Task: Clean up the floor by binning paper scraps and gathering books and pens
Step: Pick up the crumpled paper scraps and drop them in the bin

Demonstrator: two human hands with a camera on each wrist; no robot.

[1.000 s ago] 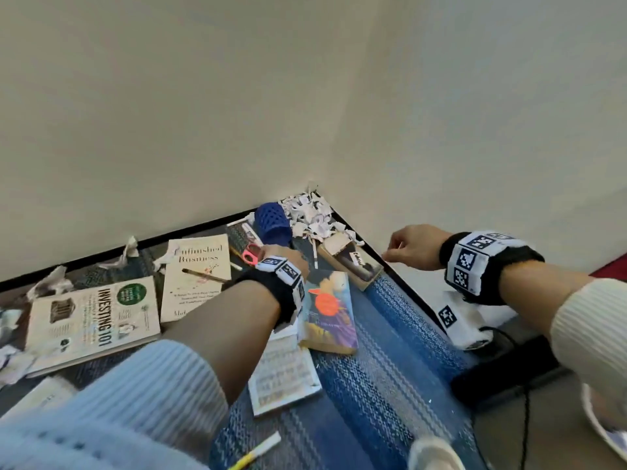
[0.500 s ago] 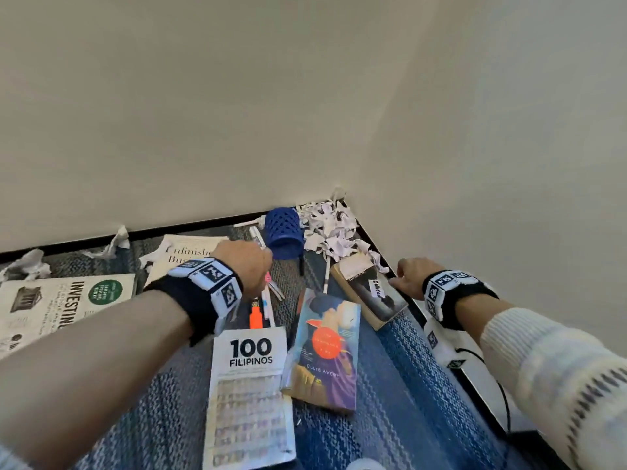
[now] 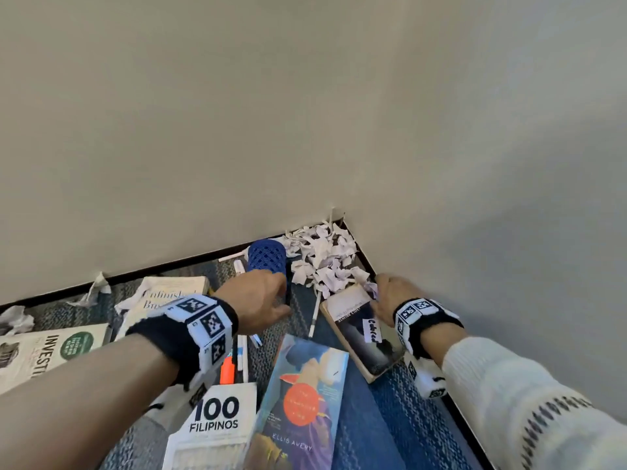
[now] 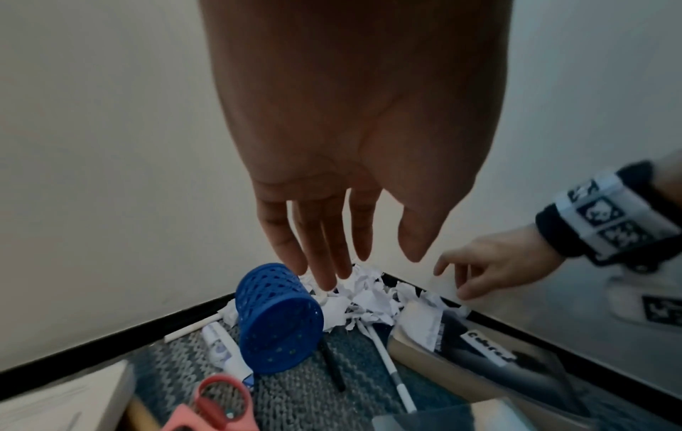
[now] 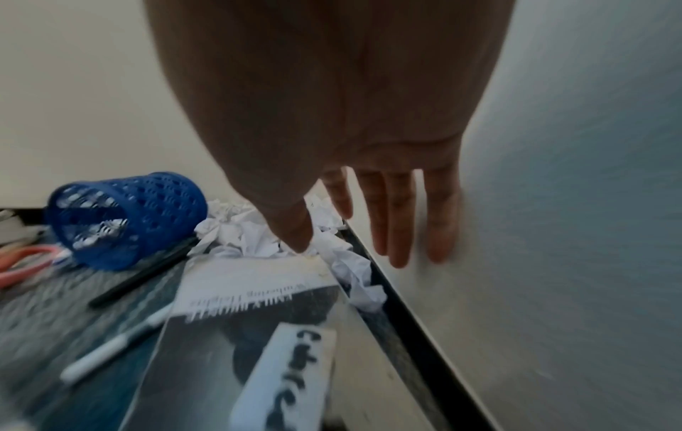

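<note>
A heap of white paper scraps (image 3: 322,259) fills the floor corner. A blue mesh pen cup (image 3: 266,261) lies on its side next to it. My left hand (image 3: 268,300) hovers over the cup with straight fingers (image 4: 324,262), holding nothing. My right hand (image 3: 386,293) reaches over the top of a dark-covered book (image 3: 359,330), fingers (image 5: 398,227) straight and empty, just above the scraps (image 5: 258,233). Pens lie about: a white one (image 3: 314,317), a black one (image 4: 332,364), and an orange marker (image 3: 227,369).
More books lie on the blue striped rug: "100 Filipinos" (image 3: 217,429), a colourful novel (image 3: 302,401), "Unfinished Business" (image 3: 163,300) and "Investing 101" (image 3: 44,351). Pink scissors (image 4: 218,405) sit near the cup. Crumpled scraps (image 3: 96,290) line the left wall. Walls close the corner.
Both hands have moved forward toward the corner. The left now hovers at the blue cup, and the right has come over the dark book's top edge by the scraps.
</note>
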